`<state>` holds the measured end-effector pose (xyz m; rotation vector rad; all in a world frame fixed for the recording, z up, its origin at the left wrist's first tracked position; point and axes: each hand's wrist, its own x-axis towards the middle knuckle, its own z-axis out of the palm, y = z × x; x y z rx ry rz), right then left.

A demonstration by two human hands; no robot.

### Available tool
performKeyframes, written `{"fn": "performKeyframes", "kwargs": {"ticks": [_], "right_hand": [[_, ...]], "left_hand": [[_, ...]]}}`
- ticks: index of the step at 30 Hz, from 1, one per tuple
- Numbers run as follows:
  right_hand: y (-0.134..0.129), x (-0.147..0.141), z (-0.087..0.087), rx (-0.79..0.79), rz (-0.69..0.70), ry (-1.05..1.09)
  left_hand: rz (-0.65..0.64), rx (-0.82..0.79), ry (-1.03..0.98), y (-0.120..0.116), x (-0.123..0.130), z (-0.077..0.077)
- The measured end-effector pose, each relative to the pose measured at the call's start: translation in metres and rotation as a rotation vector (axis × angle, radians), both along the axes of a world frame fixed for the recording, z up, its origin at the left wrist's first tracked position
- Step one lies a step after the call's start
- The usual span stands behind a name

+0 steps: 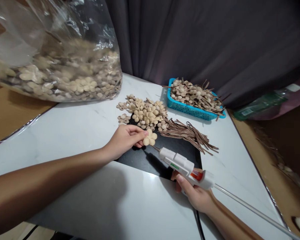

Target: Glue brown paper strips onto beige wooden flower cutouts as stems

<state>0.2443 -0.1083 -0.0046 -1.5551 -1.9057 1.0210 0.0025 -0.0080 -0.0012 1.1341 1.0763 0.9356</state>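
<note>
Our left hand (130, 138) pinches a cream felt flower (150, 137) above the black mat (175, 153), apparently to present it to the nozzle; our right hand (197, 196) wraps the glue gun (177, 161), probably for steady aim.

Worktop (85, 133) white, faintly grey-veined. Basket (192, 110) bright blue; strips (190, 133) brown. Glue gun (176, 159) white with orange part, green label.
</note>
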Motion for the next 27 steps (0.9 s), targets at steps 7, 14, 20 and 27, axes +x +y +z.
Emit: {"fn": "performKeyframes", "kwargs": {"ticks": [7, 14, 20, 27], "right_hand": [[-0.0007, -0.0007, 0.0003, 0.011, -0.010, 0.014], [-0.0023, -0.0033, 0.0015, -0.028, -0.055, 0.028], [-0.0042, -0.0021, -0.0004, -0.059, -0.086, -0.021], [-0.0070, -0.0019, -0.0048, -0.115, -0.151, -0.030]], "left_hand": [[-0.039, 0.018, 0.037, -0.0003, -0.0002, 0.0015], [-0.067, 0.008, 0.091, -0.0025, 0.0013, 0.0068], [-0.082, 0.003, 0.091, -0.0033, 0.0011, 0.0081], [-0.109, 0.020, 0.093, -0.0036, 0.0005, 0.0054]]}}
